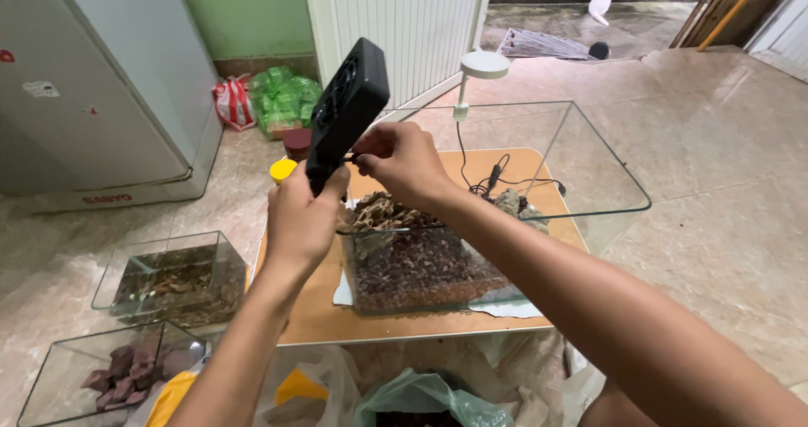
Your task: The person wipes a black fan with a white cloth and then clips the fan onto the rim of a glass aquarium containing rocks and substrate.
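Both hands, left hand (301, 217) and right hand (402, 159), hold a flat black vented fan (347, 111).

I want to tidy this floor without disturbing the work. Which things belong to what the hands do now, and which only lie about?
In use:
- left hand, gripping the black fan unit
- right hand, pinching at the fan's side
- glass tank with gravel, just below

Lying about:
- two small glass tanks
- plastic bags
- clip lamp
- yellow cap
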